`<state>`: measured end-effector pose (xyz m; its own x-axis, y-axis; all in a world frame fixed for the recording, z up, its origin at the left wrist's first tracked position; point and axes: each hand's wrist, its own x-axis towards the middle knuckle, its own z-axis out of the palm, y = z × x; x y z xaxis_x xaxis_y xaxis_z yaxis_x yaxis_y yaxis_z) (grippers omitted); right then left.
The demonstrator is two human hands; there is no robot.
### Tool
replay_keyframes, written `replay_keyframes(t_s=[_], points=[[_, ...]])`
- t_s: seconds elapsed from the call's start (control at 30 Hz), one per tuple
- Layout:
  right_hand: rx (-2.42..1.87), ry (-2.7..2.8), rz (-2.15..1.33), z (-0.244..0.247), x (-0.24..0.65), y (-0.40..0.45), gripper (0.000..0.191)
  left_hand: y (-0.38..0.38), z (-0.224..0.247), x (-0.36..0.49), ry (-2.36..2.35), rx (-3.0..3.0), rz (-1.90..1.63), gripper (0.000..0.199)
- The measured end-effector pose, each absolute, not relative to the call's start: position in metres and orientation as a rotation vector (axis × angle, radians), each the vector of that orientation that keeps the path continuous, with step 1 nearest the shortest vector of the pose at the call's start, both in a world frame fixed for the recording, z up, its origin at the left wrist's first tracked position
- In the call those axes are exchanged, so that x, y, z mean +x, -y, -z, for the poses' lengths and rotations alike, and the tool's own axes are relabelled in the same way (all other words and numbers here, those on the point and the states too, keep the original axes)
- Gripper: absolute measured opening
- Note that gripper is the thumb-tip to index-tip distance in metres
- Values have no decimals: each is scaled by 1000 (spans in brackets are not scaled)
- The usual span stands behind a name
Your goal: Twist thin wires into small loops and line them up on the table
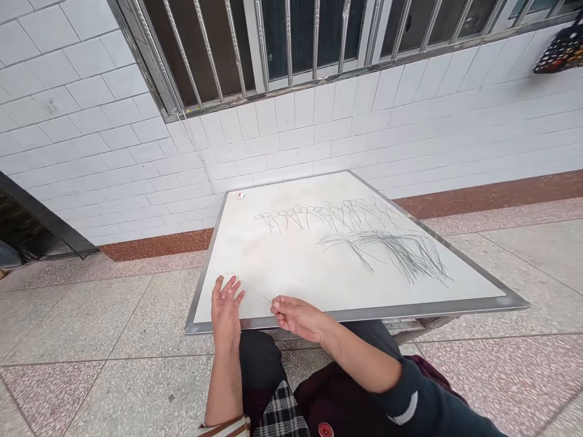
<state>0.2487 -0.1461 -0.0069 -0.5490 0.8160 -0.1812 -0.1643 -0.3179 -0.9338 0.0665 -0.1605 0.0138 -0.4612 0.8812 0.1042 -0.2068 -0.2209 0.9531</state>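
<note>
Near the front left corner of the white-topped table, my left hand is raised with its fingers apart. Faint bits of a thin line show by its fingertips; I cannot tell whether it touches them. My right hand is pinched at the front edge, a thin dark wire-like strand poking out leftward from its fingertips. Further back, several strands bent into loops lie in an overlapping row. A loose bundle of mostly straight dark strands is spread over the right half.
A small red-and-white object sits at the table's far left corner. The metal rim runs along the front, above my knees. Behind stand a white tiled wall and a barred window. A dotted bag hangs at upper right.
</note>
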Motion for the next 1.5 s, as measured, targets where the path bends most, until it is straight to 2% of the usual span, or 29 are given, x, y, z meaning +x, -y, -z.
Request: replay_keyframes(t_s=[0.1, 0.27, 0.33, 0.5, 0.63, 0.77, 0.93, 1.27, 1.43, 1.5], points=[[-804, 1107, -2090, 4, 264, 171, 42, 176, -30, 87, -1168, 823, -1783, 56], [-727, 1029, -2139, 4, 281, 191, 39, 197, -39, 111, -1179, 783, -1791, 51], [-724, 1172, -2002, 3, 285, 196, 36, 206, -41, 120, -1184, 808, -1762, 50], [-788, 1451, -1321, -14, 293, 200, 32, 226, -49, 151, -1171, 926, -1611, 51], [-803, 1478, -1120, -39, 306, 200, 23, 239, -56, 176, -1191, 1105, -1462, 53], [-828, 1458, -1139, -55, 319, 204, 15, 247, -61, 188, -1238, 1216, -1377, 55], [-819, 1313, -1316, -62, 327, 208, 18, 252, -69, 190, -1213, 1209, -1384, 54], [-851, 1247, -1355, -68, 329, 212, 20, 256, -75, 201, -1195, 1197, -1479, 44], [-940, 1295, -1168, -67, 329, 215, 9, 258, -78, 207, -1227, 1212, -1475, 58], [-972, 1347, -1071, -68, 329, 217, 3, 259, -79, 208, -1269, 1226, -1469, 57]])
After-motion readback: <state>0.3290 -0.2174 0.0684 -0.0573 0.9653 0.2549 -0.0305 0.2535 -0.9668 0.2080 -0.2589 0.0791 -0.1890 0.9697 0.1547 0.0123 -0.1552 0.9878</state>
